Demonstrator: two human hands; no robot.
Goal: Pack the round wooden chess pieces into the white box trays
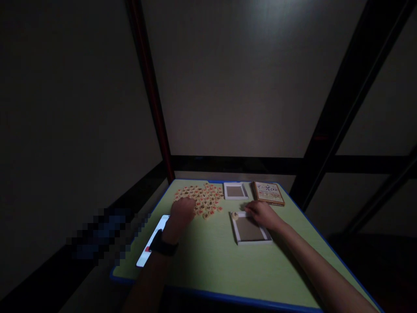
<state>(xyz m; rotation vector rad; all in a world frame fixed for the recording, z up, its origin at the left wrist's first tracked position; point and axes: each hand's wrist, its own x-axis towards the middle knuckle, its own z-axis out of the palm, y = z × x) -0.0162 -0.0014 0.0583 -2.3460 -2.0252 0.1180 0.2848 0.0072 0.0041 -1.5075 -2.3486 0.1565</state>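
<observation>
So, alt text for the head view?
A person's left hand is at a cluster of round pieces on a green table, the right hand at a white tray holding one visible piece. Beyond sit another tray and a box.

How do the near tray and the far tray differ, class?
The near tray looks larger in the picture than the far tray. The right hand partly hides the near tray, while the far tray is unobscured. Both have white rims and brownish bases.
</observation>
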